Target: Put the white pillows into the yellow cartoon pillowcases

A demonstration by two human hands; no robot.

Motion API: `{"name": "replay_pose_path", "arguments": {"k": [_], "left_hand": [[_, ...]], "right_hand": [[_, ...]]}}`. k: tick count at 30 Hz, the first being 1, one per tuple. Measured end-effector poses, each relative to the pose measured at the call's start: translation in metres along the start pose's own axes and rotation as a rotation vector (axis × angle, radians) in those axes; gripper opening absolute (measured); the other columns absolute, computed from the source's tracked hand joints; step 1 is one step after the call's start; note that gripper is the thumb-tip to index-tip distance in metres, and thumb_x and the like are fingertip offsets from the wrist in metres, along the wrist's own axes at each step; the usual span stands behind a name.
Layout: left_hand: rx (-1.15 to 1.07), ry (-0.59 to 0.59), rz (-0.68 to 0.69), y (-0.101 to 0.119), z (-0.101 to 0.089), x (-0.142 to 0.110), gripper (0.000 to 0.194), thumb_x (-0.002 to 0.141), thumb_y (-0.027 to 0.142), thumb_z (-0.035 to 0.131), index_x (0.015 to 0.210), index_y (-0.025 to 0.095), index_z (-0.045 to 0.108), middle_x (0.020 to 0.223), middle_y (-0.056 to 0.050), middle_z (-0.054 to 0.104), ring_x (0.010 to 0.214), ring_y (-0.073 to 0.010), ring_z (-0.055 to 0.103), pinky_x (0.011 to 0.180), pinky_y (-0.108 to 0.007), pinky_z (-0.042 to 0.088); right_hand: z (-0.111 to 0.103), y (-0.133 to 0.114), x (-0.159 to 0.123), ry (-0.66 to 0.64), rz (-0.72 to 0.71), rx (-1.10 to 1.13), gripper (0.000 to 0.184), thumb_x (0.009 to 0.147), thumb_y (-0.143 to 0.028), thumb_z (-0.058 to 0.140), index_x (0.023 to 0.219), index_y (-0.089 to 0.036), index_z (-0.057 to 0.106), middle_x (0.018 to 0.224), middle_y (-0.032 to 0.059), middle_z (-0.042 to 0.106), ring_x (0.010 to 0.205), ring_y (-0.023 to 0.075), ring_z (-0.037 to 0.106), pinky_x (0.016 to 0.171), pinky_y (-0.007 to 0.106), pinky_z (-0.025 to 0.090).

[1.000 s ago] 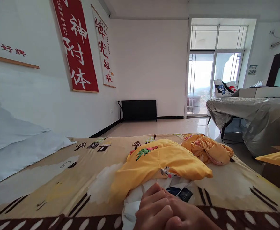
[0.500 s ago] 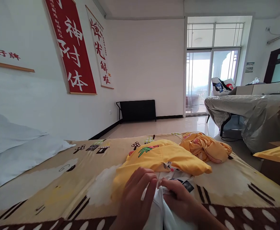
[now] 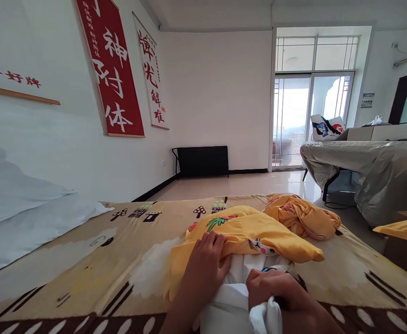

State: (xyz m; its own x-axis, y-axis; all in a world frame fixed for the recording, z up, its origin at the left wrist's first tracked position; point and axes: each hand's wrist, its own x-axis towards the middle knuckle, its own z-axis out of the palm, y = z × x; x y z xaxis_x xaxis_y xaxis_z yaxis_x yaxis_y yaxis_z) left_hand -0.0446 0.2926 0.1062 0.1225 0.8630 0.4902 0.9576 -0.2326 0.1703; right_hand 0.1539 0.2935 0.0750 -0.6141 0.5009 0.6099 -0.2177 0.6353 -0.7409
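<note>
A yellow pillowcase (image 3: pixel 248 227) with a pineapple and other printed figures lies on the patterned blanket, partly over a white pillow (image 3: pixel 229 297). My left hand (image 3: pixel 208 262) is closed on the near left part of the pillowcase, fingers curled over the yellow cloth. My right hand (image 3: pixel 276 290) makes a fist around a bunch of white pillow fabric, and a fold of it sticks out below the fingers. Between the hands, white fabric shows at the pillowcase's mouth. A dark patch beside my right hand is mostly hidden.
Beyond the pillowcase lies a bundled yellow cloth (image 3: pixel 304 215). White fabric (image 3: pixel 33 213) is heaped on the left of the blanket (image 3: pixel 120 260). A plastic-covered table (image 3: pixel 363 153) stands at the right, with a yellow corner of cloth (image 3: pixel 405 229) nearer me.
My hands were close together at the white fabric; now they are apart. The left has moved forward onto the yellow pillowcase, and the right has shifted right, gripping white fabric.
</note>
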Motion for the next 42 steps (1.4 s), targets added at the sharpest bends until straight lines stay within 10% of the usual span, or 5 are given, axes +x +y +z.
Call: {"name": "replay_pose_path", "arguments": {"k": [12,19,27,35,42], "left_hand": [[0.156,-0.178,-0.033,-0.007,0.028,0.013,0.022,0.076,0.013,0.046,0.094,0.016,0.058,0.095,-0.011,0.064,0.091,-0.0257,0.059,0.078,-0.036,0.044],[0.153,-0.182,0.01,-0.017,0.009,0.006,0.023,0.075,0.003,0.042,0.085,0.018,0.057,0.09,-0.007,0.063,0.083,-0.0215,0.059,0.071,-0.031,0.042],[0.182,0.409,0.232,-0.02,0.026,0.006,0.016,0.08,0.008,0.052,0.091,0.017,0.058,0.087,-0.005,0.062,0.082,-0.0214,0.055,0.072,-0.032,0.044],[0.101,0.399,0.243,-0.015,0.04,0.009,0.01,0.082,0.014,0.052,0.076,0.019,0.056,0.07,-0.001,0.059,0.066,-0.0169,0.054,0.061,-0.028,0.041],[-0.251,0.327,0.104,-0.009,0.035,0.004,0.01,0.079,0.013,0.053,0.071,0.019,0.055,0.068,0.001,0.058,0.062,-0.0131,0.052,0.058,-0.024,0.039]], "right_hand": [[0.02,0.025,0.017,0.087,0.061,-0.127,0.034,0.088,-0.051,0.046,0.078,-0.02,0.058,0.071,0.001,0.051,0.066,0.0146,0.043,0.063,0.026,0.039],[0.025,0.035,0.029,0.188,0.015,-0.435,0.029,0.091,-0.03,0.046,0.065,-0.02,0.039,0.065,-0.0024,0.047,0.063,0.0116,0.04,0.062,0.024,0.034],[0.026,0.028,0.028,0.373,-0.154,-0.806,0.02,0.089,-0.023,0.05,0.069,-0.018,0.053,0.073,0.0023,0.052,0.07,0.0145,0.047,0.065,0.024,0.036],[0.045,0.007,0.003,0.359,-0.243,-1.21,0.024,0.086,-0.006,0.032,0.076,-0.02,0.048,0.049,-0.0037,0.053,0.04,0.0126,0.049,0.049,0.026,0.025],[0.041,0.03,0.012,0.304,-0.024,-0.936,0.023,0.089,-0.013,0.034,0.071,-0.02,0.047,0.057,-0.0022,0.059,0.046,0.0103,0.053,0.048,0.021,0.03]]}}
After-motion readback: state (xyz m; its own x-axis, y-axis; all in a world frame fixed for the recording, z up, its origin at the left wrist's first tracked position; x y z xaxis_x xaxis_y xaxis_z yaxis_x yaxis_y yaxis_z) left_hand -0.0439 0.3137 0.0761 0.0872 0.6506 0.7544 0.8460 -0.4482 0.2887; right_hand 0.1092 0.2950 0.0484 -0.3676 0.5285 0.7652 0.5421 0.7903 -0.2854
